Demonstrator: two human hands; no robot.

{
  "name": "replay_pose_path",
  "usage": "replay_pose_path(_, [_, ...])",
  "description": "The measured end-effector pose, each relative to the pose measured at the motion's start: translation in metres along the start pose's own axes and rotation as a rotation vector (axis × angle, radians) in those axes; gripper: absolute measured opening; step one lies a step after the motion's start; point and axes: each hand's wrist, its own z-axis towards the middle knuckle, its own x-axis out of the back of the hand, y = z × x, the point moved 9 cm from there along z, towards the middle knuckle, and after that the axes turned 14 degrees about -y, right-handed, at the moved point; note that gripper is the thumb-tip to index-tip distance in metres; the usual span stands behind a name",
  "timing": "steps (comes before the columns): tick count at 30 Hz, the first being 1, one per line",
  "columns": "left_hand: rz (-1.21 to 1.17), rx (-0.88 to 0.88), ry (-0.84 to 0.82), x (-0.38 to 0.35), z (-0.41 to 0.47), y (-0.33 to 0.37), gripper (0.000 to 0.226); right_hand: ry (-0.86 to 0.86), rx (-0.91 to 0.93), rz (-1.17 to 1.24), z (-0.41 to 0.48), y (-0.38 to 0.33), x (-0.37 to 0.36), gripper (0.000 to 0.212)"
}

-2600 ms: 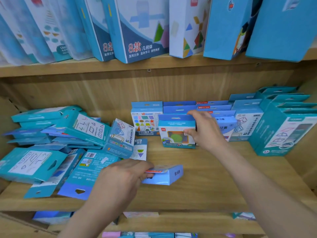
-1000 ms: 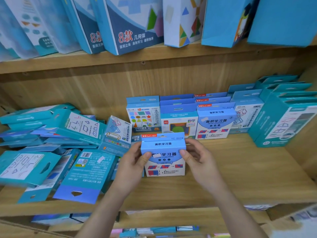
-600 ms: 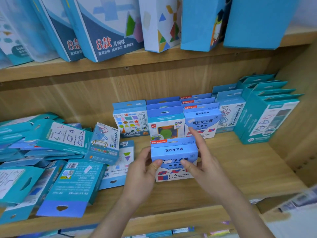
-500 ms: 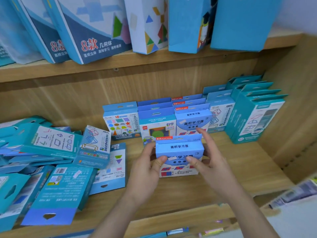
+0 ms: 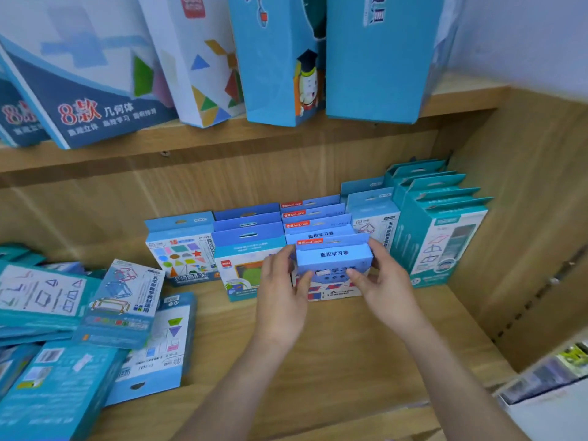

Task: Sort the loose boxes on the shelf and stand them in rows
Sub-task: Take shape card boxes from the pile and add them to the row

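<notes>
I hold a light-blue box (image 5: 334,257) upright between both hands, at the front of a row of matching blue boxes (image 5: 313,218). My left hand (image 5: 281,292) grips its left side and my right hand (image 5: 386,288) grips its right side. Left of it stand a row of blue boxes with a green picture (image 5: 245,246) and a box printed with coloured shapes (image 5: 181,249). To the right stand a pale box row (image 5: 374,214) and teal boxes (image 5: 442,230). Loose teal and blue boxes (image 5: 95,313) lie in a heap on the left of the wooden shelf (image 5: 350,361).
The shelf's right wall (image 5: 525,233) is close beside the teal row. Tall boxes (image 5: 286,58) stand on the shelf above. Something white and blurred (image 5: 550,399) juts in at the lower right.
Both hands have carried the light-blue box back and to the right, from mid-shelf up against the front of its matching row. The view has swung right.
</notes>
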Motion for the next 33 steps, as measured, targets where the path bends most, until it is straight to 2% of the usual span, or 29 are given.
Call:
replay_pose_path(5, [0.018,0.03,0.022,-0.004,-0.006,-0.014,0.055,0.015,-0.045,-0.057,0.005,0.017,-0.005,0.059])
replay_pose_path(11, [-0.055,0.132,0.087,-0.002,-0.007,-0.024,0.045,-0.002,-0.075,-0.148,0.011,0.017,-0.009,0.043])
replay_pose_path(20, [-0.053,0.172,0.105,0.003,-0.001,-0.03,0.029,-0.008,-0.076,-0.224,0.016,0.016,-0.008,0.028])
replay_pose_path(26, [-0.005,0.205,0.097,0.004,0.001,-0.029,0.041,-0.024,-0.077,-0.273,0.017,0.011,-0.006,0.032])
replay_pose_path(28, [0.095,0.175,0.099,0.005,0.0,-0.021,0.053,-0.048,-0.092,-0.351,0.018,0.009,-0.006,0.033])
replay_pose_path(30, [0.306,0.088,0.07,0.004,0.001,-0.007,0.061,-0.065,-0.114,-0.426,0.019,0.008,-0.005,0.035])
replay_pose_path(33, [0.584,-0.011,-0.035,-0.004,0.003,0.007,0.06,-0.088,-0.132,-0.457,0.02,0.006,-0.005,0.034])
